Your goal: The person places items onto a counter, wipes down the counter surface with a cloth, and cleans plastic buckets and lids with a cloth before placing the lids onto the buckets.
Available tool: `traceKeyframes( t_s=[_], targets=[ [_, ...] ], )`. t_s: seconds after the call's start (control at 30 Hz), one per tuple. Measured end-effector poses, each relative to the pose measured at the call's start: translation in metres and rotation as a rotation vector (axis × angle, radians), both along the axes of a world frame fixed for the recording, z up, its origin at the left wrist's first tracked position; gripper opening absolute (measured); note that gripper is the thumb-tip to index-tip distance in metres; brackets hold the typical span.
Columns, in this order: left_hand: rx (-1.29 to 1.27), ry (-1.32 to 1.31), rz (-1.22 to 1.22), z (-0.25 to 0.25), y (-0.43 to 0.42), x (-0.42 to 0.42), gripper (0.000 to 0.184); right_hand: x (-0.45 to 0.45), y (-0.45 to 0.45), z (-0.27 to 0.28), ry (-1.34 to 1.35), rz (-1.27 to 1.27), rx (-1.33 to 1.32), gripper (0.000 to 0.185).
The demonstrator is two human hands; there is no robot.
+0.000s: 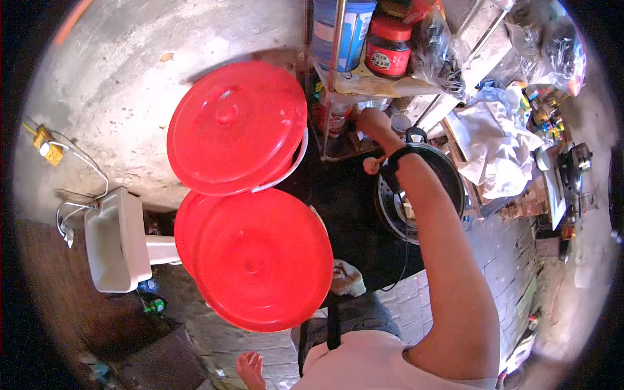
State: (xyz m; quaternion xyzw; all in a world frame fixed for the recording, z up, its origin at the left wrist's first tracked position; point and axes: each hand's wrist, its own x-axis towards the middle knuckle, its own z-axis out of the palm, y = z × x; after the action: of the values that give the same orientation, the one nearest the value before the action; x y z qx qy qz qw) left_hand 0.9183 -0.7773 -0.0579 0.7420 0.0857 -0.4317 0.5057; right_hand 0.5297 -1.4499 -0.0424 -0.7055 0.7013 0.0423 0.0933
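Observation:
My right hand (376, 123) reaches into the lower level of a shelf rack, beside a clear plastic cup (400, 121) and a red-labelled jar (338, 120). Its fingers are mostly hidden, so what they touch is unclear. A black band (394, 162) circles the right wrist, with a thin dark cord hanging down. Under that forearm stands a dark round pot (437, 153) with a glass lid and black knob. My left hand (250, 369) hangs low at my side, fingers loosely bent and apart, holding nothing visible.
Red lidded buckets (250, 260) and another red lid (237, 123) stand to the left. Beyond them is a white sink (117, 240). Above my right hand, the upper shelf (364, 84) holds a red-capped jar (389, 49) and a blue tub (341, 32). White plastic sheeting (494, 143) lies at right.

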Motion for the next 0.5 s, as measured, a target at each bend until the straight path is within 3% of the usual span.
traceKeyframes(
  t_s=[0.07,0.1,0.2,0.33,0.5],
  targets=[
    [-0.02,0.008,0.003,-0.01,0.009,0.001,0.031,-0.017,-0.016,-0.006,-0.003,0.242,0.011,0.024],
    [-0.044,0.006,0.001,-0.013,0.011,0.002,0.032,-0.025,-0.013,0.001,0.004,0.242,0.013,0.024],
    [-0.005,-0.005,-0.024,-0.009,0.0,-0.001,0.034,-0.046,0.006,0.048,-0.815,-0.231,0.711,0.019],
    [-0.016,0.004,-0.036,-0.003,-0.02,-0.006,0.034,-0.066,0.038,0.061,-1.16,-0.204,0.679,0.015],
    [-0.097,0.103,-0.009,-0.01,-0.028,0.002,0.032,-0.07,0.074,0.087,-1.386,-0.153,0.782,0.018]
  ],
)
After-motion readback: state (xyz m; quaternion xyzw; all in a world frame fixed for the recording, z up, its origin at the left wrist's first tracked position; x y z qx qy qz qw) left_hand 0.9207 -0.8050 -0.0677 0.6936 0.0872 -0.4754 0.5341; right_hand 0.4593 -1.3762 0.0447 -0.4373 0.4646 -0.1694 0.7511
